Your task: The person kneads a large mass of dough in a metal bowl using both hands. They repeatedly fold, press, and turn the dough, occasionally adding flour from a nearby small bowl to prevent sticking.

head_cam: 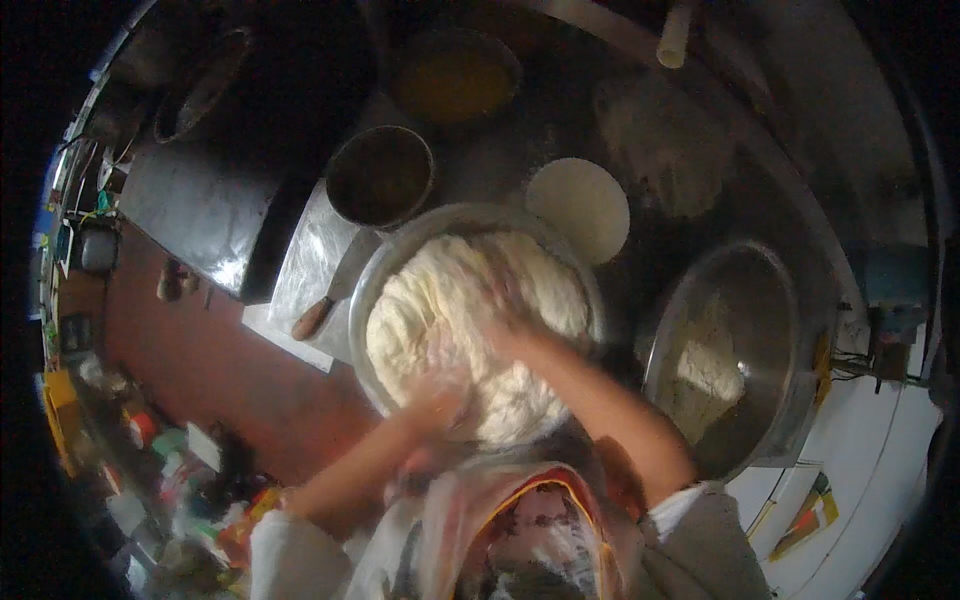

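A large mass of pale dough (536, 289) fills a round metal basin (365, 300) in front of me. My right hand (510, 319) is sunk into the dough near the middle of the basin, its fingers blurred and partly covered by it. Lower and to the left, my left hand (444, 379) presses into the same dough near the basin's near side. Pale dough or flour coats the fingers of both hands. The dough's surface is folded and lumpy around them.
A round pale lid or plate (577, 210) and a dark pot (380, 176) stand beyond the basin. At right, a wide metal bowl (772, 300) holds a smaller dough lump (709, 371). A wooden-handled tool (311, 319) lies at left, above the reddish floor (202, 360).
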`<state>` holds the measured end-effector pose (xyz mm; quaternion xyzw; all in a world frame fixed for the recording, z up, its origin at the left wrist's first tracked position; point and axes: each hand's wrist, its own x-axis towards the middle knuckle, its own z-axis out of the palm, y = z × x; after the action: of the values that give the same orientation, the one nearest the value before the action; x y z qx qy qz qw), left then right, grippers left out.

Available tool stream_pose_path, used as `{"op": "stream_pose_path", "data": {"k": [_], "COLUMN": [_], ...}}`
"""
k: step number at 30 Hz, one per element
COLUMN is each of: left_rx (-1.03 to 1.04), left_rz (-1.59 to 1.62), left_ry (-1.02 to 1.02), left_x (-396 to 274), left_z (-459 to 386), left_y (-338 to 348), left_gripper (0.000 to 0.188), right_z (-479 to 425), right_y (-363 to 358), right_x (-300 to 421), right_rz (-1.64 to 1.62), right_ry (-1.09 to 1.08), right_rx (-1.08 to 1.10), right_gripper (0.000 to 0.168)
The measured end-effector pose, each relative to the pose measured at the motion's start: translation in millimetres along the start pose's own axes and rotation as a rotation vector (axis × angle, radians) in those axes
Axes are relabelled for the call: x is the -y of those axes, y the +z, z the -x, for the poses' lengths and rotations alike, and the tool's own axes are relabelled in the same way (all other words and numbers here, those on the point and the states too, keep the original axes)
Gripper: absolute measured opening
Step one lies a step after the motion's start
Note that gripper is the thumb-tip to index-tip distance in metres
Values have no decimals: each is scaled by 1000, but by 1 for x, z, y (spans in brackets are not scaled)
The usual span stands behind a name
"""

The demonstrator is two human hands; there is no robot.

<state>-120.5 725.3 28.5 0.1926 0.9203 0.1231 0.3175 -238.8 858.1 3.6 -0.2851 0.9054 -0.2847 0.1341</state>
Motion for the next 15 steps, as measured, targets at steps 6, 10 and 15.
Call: {"op": "stream_pose_path", "data": {"k": [6,10,15], "left_rx": [-423,-407,-856], "left_rz": [354,1918,707], "left_ry": [11,-402,-108], "left_x": [-40,-6,60], "left_z": [12,29,-64], "left_y": [-17,-40,-34], "left_gripper": [53,18,43], "right_z": [-21,31,-22], "right_y": [-12,-69,-66], "right_x": [28,26,-57], "right_rz": [-145,-324,-113], "right_ry": [-98,99,398], "right_rx": [275,68,145], "right_gripper": [47,40,35]}}
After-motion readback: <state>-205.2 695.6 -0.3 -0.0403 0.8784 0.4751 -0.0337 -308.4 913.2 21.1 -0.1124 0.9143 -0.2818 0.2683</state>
